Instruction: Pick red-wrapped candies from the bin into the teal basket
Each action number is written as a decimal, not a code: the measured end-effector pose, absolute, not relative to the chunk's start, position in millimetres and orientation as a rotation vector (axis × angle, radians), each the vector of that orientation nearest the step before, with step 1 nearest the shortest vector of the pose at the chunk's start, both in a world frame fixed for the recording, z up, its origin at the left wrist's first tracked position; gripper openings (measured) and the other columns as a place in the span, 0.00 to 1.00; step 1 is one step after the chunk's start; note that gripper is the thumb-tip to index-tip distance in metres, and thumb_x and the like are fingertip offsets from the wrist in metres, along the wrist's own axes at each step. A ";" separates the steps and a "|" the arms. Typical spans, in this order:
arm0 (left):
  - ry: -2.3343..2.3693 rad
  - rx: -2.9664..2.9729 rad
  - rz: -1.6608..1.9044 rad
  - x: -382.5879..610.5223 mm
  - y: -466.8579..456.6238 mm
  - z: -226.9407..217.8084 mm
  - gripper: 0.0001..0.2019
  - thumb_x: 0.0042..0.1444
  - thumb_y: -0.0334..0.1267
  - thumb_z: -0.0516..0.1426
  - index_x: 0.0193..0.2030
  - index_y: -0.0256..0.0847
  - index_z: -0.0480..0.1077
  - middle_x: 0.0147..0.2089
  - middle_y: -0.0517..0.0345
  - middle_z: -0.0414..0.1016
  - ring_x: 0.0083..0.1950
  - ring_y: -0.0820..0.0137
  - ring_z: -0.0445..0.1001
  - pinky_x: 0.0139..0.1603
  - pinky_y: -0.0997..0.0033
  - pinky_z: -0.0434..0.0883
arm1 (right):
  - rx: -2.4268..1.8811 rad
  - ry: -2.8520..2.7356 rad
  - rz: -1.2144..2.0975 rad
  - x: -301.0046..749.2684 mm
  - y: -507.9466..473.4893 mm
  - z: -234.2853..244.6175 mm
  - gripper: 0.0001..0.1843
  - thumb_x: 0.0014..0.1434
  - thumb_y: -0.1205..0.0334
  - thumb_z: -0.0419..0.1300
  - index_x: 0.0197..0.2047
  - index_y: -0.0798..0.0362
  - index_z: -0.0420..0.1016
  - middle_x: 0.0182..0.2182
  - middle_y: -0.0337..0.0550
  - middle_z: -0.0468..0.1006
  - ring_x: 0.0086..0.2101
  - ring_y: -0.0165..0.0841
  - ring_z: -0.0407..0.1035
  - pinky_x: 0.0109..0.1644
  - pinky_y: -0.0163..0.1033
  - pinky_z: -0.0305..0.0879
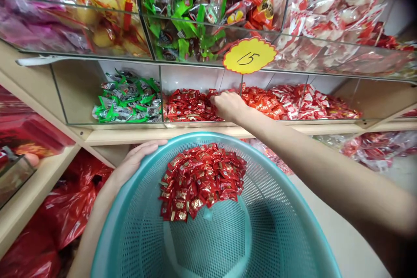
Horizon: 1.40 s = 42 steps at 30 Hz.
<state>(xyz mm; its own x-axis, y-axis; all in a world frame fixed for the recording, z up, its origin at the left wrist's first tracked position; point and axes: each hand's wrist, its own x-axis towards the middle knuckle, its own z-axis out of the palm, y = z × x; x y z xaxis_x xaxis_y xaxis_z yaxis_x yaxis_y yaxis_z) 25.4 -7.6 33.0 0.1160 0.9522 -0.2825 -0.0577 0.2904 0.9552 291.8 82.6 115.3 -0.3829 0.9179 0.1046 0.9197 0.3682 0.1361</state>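
Note:
A teal mesh plastic basket [276, 191] tilts toward me below the shelf, with a heap of red-wrapped candies [203, 178] gathered in its upper part. My left hand [135, 158] grips the basket's left rim, its fingers along the upper edge and its thumb out of sight. Up in the shelf compartment, my right hand [230, 103] is closed at the right side of a pile of matching red-wrapped candies [189, 103]. A red candy shows at its curled fingers; the fingertips are partly hidden among the sweets.
A clear front panel edges the lower shelf. Green-and-silver sweets [128, 100] lie left, orange-red sweets [263, 102] right. Upper bins hold larger sweets, with a yellow price tag [249, 55] marked 15. Red plastic bags [71, 208] sit lower left; part of another hand [32, 159] shows at far left.

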 end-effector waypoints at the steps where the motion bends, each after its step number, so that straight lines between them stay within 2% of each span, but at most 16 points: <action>1: 1.203 0.977 0.956 25.8 -7.6 32.9 0.18 0.44 0.45 0.62 0.43 0.44 0.77 0.49 0.56 0.79 0.49 0.60 0.75 0.44 0.68 0.73 | -1.682 -2.575 -0.314 294.1 72.2 119.4 0.15 0.52 0.74 0.54 0.43 0.61 0.73 0.36 0.57 0.75 0.44 0.45 0.66 0.44 0.47 0.59; 3: 1.202 0.969 0.967 26.5 -7.9 32.8 0.17 0.44 0.45 0.62 0.42 0.44 0.77 0.50 0.57 0.79 0.49 0.60 0.76 0.44 0.68 0.73 | -1.529 -2.573 -0.313 300.6 47.4 123.0 0.14 0.53 0.71 0.54 0.43 0.58 0.73 0.36 0.52 0.75 0.43 0.43 0.65 0.44 0.47 0.59; 6: 1.175 0.994 0.967 26.8 -9.1 33.3 0.16 0.45 0.44 0.62 0.42 0.44 0.77 0.49 0.56 0.79 0.49 0.61 0.76 0.46 0.69 0.72 | -1.218 -2.618 0.080 312.0 9.0 112.1 0.15 0.55 0.68 0.53 0.46 0.54 0.72 0.38 0.45 0.75 0.41 0.36 0.66 0.46 0.44 0.60; 9: 1.175 1.000 0.957 26.4 -10.7 34.2 0.16 0.46 0.44 0.62 0.42 0.45 0.77 0.47 0.57 0.80 0.49 0.62 0.75 0.47 0.69 0.71 | -1.058 -2.664 0.435 317.5 -18.7 86.9 0.16 0.57 0.68 0.52 0.49 0.53 0.71 0.42 0.45 0.75 0.42 0.34 0.68 0.47 0.43 0.62; 13: 1.190 1.067 0.963 26.3 -13.4 35.9 0.15 0.47 0.44 0.61 0.42 0.45 0.77 0.50 0.58 0.79 0.56 0.59 0.71 0.54 0.64 0.68 | -1.007 -2.761 0.586 309.9 -34.3 57.2 0.17 0.56 0.71 0.51 0.48 0.54 0.71 0.43 0.46 0.75 0.44 0.35 0.68 0.47 0.44 0.62; 18: 1.206 1.183 1.029 26.3 -15.9 37.2 0.11 0.47 0.43 0.60 0.38 0.47 0.79 0.53 0.60 0.77 0.60 0.59 0.66 0.60 0.67 0.61 | -1.006 -2.846 0.565 293.5 -41.3 42.6 0.15 0.55 0.72 0.51 0.43 0.53 0.72 0.39 0.44 0.75 0.41 0.36 0.67 0.46 0.45 0.59; 21: 1.215 1.189 1.028 25.6 -16.2 36.9 0.11 0.47 0.44 0.60 0.37 0.48 0.79 0.52 0.60 0.77 0.60 0.59 0.66 0.59 0.67 0.62 | -1.005 -2.880 0.469 287.2 -45.3 37.1 0.13 0.56 0.72 0.50 0.40 0.53 0.72 0.36 0.45 0.75 0.39 0.36 0.66 0.44 0.44 0.58; 25: 1.204 1.191 1.019 24.7 -14.5 36.2 0.11 0.47 0.43 0.60 0.37 0.48 0.79 0.51 0.60 0.78 0.59 0.59 0.67 0.58 0.67 0.63 | -0.985 -2.918 0.361 283.0 -48.5 29.8 0.12 0.59 0.71 0.49 0.42 0.54 0.72 0.36 0.45 0.74 0.38 0.35 0.65 0.43 0.42 0.58; 31: 1.194 1.168 1.016 25.3 -14.9 38.2 0.10 0.46 0.42 0.60 0.36 0.48 0.80 0.51 0.61 0.78 0.58 0.59 0.68 0.59 0.66 0.63 | -1.018 -2.853 0.397 280.1 -48.0 28.8 0.12 0.59 0.71 0.47 0.40 0.54 0.71 0.36 0.45 0.71 0.35 0.33 0.65 0.38 0.41 0.59; 39: 1.169 1.151 1.024 24.5 -15.6 36.7 0.11 0.48 0.42 0.59 0.38 0.46 0.79 0.52 0.59 0.78 0.58 0.60 0.68 0.59 0.66 0.62 | -1.126 -2.812 0.382 279.8 -43.8 31.0 0.05 0.58 0.66 0.52 0.37 0.53 0.68 0.37 0.44 0.68 0.33 0.33 0.65 0.34 0.41 0.57; 42: 1.160 1.106 1.016 24.1 -14.0 35.3 0.13 0.47 0.43 0.60 0.40 0.44 0.78 0.52 0.57 0.77 0.59 0.58 0.68 0.58 0.64 0.62 | -1.097 -2.772 0.412 281.8 -36.2 42.2 0.07 0.58 0.60 0.54 0.37 0.53 0.69 0.36 0.44 0.69 0.32 0.33 0.65 0.33 0.40 0.57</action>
<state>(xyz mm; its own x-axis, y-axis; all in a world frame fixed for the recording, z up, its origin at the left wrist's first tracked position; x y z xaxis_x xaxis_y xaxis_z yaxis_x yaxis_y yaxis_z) 24.1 -14.0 35.3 0.1275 0.9777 -0.1666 -0.0363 0.1725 0.9843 281.8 -36.2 42.2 -0.7267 0.6866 0.0218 0.6505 0.6981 -0.2992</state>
